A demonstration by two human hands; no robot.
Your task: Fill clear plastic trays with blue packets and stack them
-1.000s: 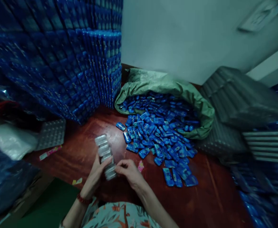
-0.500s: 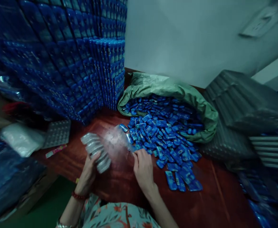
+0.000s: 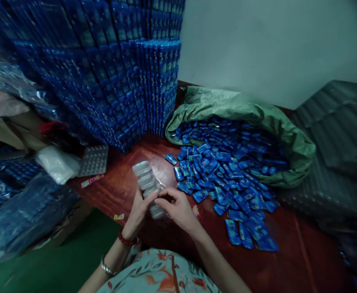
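Observation:
My left hand point(image 3: 140, 209) is closed around a clear plastic tray point(image 3: 143, 174) with a row of ribbed compartments, tilted above the table. My right hand point(image 3: 178, 207) meets it at the tray's right side, thumb and fingers pinched together beside my left thumb. A bit of clear plastic shows near the right fingertips, but what they grip is too small to make out. Just beyond my right hand spreads a heap of small blue packs point(image 3: 224, 171), spilling from the mouth of a green sack point(image 3: 302, 142).
Tall stacks of blue packs point(image 3: 105, 81) rise at the left, by the wall. On the red-brown table point(image 3: 126, 162) lie a gridded clear tray point(image 3: 94, 160), a white plastic bag point(image 3: 58, 162) and a pink strip point(image 3: 93, 180). Grey trays point(image 3: 346, 122) are piled at right.
My right hand has moved left from the edge of the blue heap to the tray. The blurred clear plastic between the hands no longer spreads out. The view has shifted left.

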